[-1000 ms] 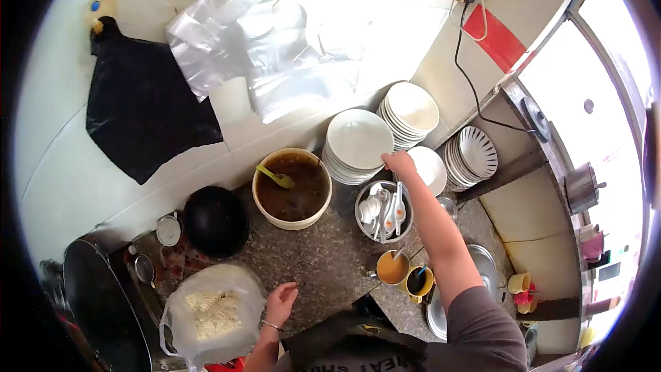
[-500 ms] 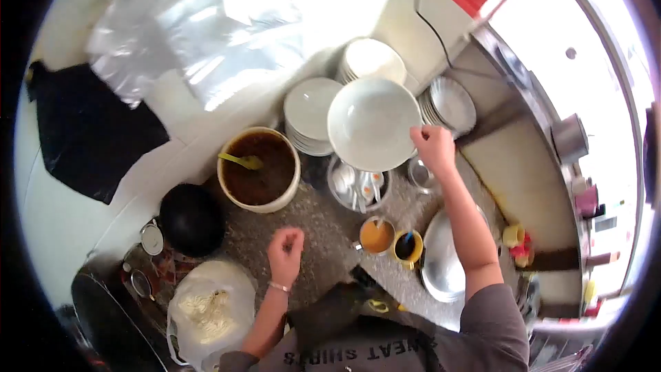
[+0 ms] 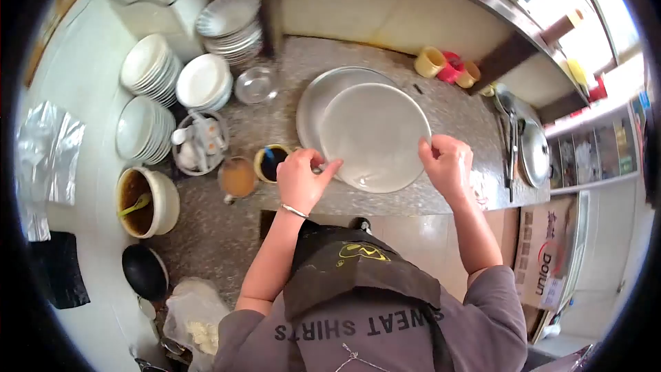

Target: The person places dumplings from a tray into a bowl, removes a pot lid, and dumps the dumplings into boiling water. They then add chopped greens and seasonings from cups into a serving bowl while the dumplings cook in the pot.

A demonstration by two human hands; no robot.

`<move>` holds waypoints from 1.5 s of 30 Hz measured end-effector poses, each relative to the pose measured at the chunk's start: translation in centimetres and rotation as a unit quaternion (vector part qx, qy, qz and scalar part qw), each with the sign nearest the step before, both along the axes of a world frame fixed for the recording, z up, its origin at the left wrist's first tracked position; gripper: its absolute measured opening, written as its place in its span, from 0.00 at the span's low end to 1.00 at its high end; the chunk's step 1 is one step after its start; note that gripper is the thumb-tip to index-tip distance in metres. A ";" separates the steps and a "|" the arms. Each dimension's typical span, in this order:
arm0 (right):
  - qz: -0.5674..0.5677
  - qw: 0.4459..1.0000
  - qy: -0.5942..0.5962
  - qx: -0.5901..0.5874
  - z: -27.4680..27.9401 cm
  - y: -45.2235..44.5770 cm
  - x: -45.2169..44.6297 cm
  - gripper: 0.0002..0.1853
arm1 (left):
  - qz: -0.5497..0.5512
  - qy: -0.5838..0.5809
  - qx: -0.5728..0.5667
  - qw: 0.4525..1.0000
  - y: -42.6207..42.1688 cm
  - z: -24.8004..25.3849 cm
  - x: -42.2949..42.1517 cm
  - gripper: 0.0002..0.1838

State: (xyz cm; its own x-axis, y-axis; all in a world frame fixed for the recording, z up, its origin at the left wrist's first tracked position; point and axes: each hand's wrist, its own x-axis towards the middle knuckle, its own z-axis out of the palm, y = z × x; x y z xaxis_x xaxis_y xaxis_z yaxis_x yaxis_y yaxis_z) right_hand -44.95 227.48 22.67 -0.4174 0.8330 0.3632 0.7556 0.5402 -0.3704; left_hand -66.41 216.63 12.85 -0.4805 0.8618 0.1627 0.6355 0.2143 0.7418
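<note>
A large white bowl (image 3: 375,134) is between my two hands, above a round metal tray (image 3: 313,107) that it partly covers. My left hand (image 3: 303,178) is at the bowl's lower left rim, thumb against the edge and fingers curled. On the right side, my right hand (image 3: 449,165) pinches the rim between thumb and fingers. Left of my left hand stand a yellow cup of dark liquid (image 3: 270,163) with a blue spoon and a cup of orange-brown sauce (image 3: 236,178).
Stacks of white bowls (image 3: 148,62) line the back left, near a container of white spoons (image 3: 203,141). A tub of brown sauce (image 3: 162,203) and a bag of noodles (image 3: 196,310) are at the left. Yellow and red cups (image 3: 430,62) stand by the back wall. Tongs (image 3: 511,158) lie at right.
My view has turned right. The bowl has moved from beside the plate stacks to above the metal tray. My left hand, empty before, now grips its rim too.
</note>
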 end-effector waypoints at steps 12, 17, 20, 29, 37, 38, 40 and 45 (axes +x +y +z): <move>-0.076 0.995 0.015 0.055 -3.0 3.7 30.7 0.14 | -0.139 0.026 -0.124 0.982 10.5 -2.9 29.1 0.13; -0.167 0.985 0.012 0.047 -6.0 3.8 37.6 0.14 | -0.240 0.049 -0.127 0.961 11.6 -4.8 32.4 0.08; -0.242 0.970 0.001 0.018 -8.4 4.3 41.4 0.15 | -0.258 0.029 -0.140 0.956 11.1 -7.5 31.1 0.12; -0.307 0.942 -0.129 -0.026 -12.7 9.4 48.4 0.13 | -0.344 0.071 -0.163 0.922 10.9 -11.7 33.4 0.25; -0.280 0.943 -0.146 -0.108 -16.4 19.8 54.0 0.17 | -0.326 0.140 -0.225 0.908 19.3 -13.2 36.6 0.40; -0.293 0.942 -0.125 -0.109 -17.8 20.7 55.3 0.17 | -0.305 0.098 -0.186 0.929 21.5 -13.9 37.0 0.42; -0.316 0.936 -0.068 -0.143 -21.9 22.5 58.3 0.18 | -0.250 -0.035 -0.159 0.955 26.9 -14.3 38.7 0.43; -0.328 0.905 0.116 -0.244 -26.4 25.2 62.2 0.17 | -0.236 -0.325 -0.186 0.897 44.5 -17.3 44.7 0.38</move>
State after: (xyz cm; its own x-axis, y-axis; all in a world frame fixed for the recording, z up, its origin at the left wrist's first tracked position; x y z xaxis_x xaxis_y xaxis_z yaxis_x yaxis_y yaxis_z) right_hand 17.28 252.65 -3.68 0.2647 0.9591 -0.1003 0.7261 -0.2667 -0.6338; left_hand -21.69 261.18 -4.44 0.0621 0.9307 -0.3606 0.1796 0.3449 0.9213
